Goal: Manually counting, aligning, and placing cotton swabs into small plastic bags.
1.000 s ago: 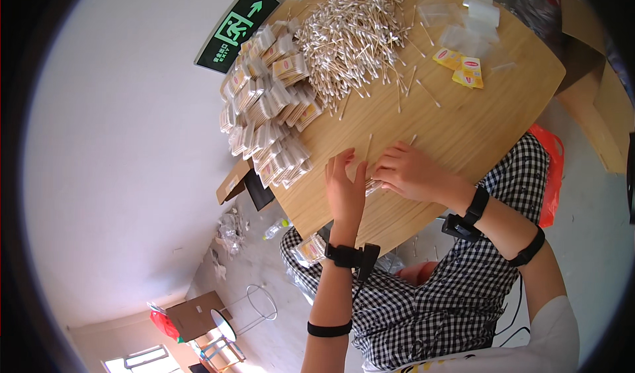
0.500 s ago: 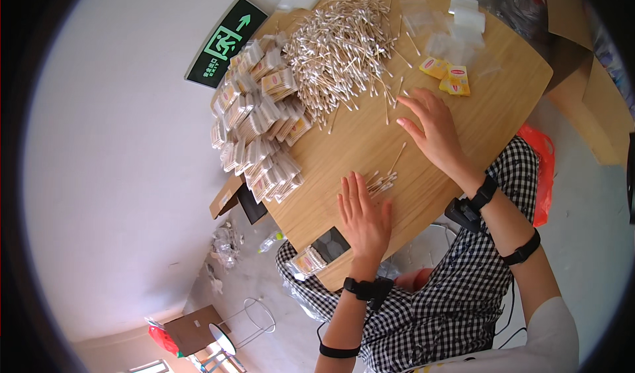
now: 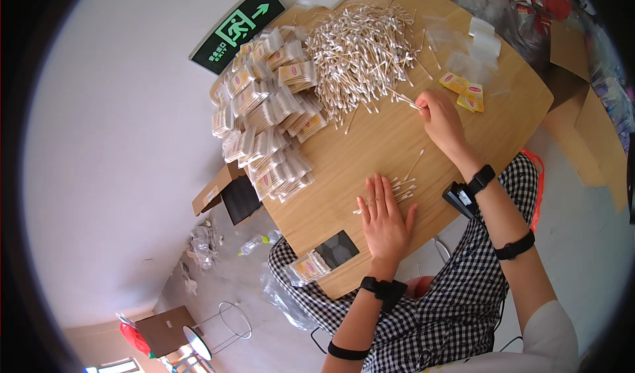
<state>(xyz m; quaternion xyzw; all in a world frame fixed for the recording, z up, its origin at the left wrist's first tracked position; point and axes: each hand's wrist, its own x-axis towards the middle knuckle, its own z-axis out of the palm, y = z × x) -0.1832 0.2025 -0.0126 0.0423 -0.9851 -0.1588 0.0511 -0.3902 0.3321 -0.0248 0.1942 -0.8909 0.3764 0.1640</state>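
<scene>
My right hand (image 3: 440, 116) is closed, its thumb and fingers pinching a few cotton swabs (image 3: 405, 99) at the near right edge of a big loose heap of cotton swabs (image 3: 360, 52). Flat on the wooden table (image 3: 344, 174), my left hand (image 3: 385, 224) has its fingers stretched out. It partly covers a small group of loose cotton swabs (image 3: 405, 189), whose tips show on both sides of it. Left of the heap lies a pile of clear bags packed with swabs (image 3: 264, 111). How many swabs my right hand holds is hidden.
Yellow cards (image 3: 471, 97) and clear empty bags (image 3: 486, 45) lie at the table's right. By its near left edge are a dark phone-like slab (image 3: 337, 248) and one filled bag (image 3: 307, 267). An open cardboard box (image 3: 582, 108) stands on the right.
My right hand has gone from open to closed on cotton swabs by the heap. My left hand stays on the loose swabs. The whole view has shifted slightly.
</scene>
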